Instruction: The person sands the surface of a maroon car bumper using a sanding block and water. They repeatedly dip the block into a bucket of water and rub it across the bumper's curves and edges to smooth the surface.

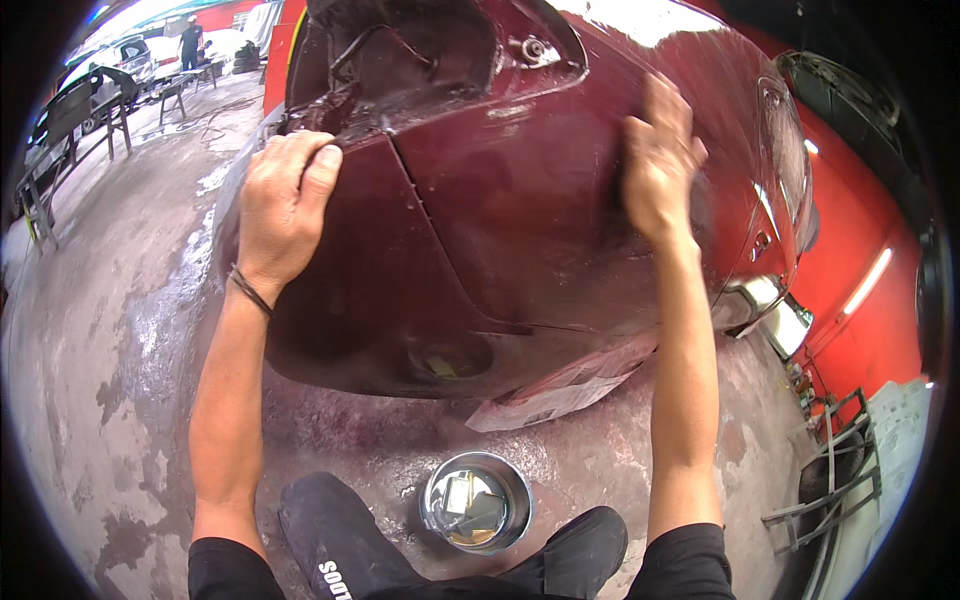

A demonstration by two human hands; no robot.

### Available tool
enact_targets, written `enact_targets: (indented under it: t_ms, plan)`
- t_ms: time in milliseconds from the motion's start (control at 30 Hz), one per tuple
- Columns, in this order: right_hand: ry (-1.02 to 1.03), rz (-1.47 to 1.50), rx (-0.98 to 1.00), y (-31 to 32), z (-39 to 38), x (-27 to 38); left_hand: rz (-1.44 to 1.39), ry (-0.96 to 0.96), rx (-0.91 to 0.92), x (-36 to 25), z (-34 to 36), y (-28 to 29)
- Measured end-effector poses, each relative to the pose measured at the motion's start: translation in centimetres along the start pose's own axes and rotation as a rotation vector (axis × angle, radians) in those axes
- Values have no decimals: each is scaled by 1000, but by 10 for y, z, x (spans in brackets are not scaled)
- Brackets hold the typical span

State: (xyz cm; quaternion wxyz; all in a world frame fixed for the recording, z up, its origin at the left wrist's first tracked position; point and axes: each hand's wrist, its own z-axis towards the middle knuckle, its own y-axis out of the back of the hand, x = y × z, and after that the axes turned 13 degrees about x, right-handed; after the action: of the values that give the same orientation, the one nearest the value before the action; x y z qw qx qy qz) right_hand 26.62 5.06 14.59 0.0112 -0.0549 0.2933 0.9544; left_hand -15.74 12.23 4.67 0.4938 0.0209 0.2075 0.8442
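A wet, dark maroon car body [530, 190] fills the middle, with a seam running down between its bumper [340, 270] and the side panel. Beside the hollow lamp opening [400, 60], my left hand [285, 200] is closed over the bumper's upper edge; its fingertips are hidden. My right hand [662, 160] lies stretched out against the side panel, fingers straight and thumb apart. Whether anything thin is under that palm cannot be seen. Between my legs stands a round metal pot [525, 510] of liquid, with several flat rectangular pieces [462, 495] in it.
Masking paper [560, 395] hangs below the car's lower edge. Wet patches mark the concrete floor [140, 400]. Metal stands [75, 145] and a distant person [190, 43] are at the far left. A metal frame [835, 480] and tyre stand right, near a red wall [860, 260].
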Motion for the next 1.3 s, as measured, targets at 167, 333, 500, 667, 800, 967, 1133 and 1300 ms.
enact_targets:
  t_ms: [167,333,500,667,800,967,1133,1300]
  plan:
    - [-385,177,-212,24,-65,-308,-212,70,-102,-21,16,-55]
    - [-47,59,-59,-29,-84,78,-20,152,41,-27,31,-15]
    - [-8,-10,74,-32,-140,14,51,17,-84,-33,26,-46]
    - [-544,208,-93,0,-165,-216,86,151,-74,-59,27,-62]
    - [-530,147,-197,-44,-155,-97,152,75,-137,-46,21,-59]
    - [73,-71,72,-85,-232,28,-21,28,124,-31,15,-40]
    - [-410,229,-122,-43,-246,-205,77,-47,35,-10,12,-47]
    - [-713,386,-251,-81,-251,-117,172,46,62,-18,8,-42]
